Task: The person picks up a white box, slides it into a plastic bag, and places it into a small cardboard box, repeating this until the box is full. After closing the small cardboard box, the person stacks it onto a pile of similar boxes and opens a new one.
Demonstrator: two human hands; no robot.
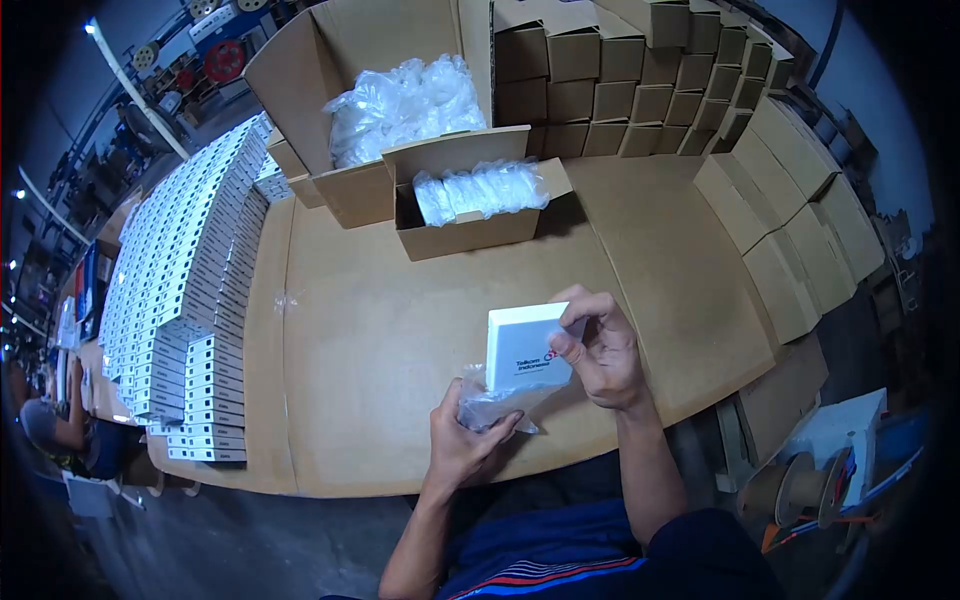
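A flat white box printed "Telkom Indonesia" stands tilted above the front of the table, its lower end inside a clear plastic bag. My left hand is closed around the bag at the box's bottom. My right hand pinches the box's upper right corner between thumb and fingers. Beyond the hands, a small open carton holds several bagged items in a row.
White boxes are stacked high along the left. Behind the small carton, a large carton holds clear plastic bags. Brown cartons line the back, with more cartons at the right edge. A person sits far left.
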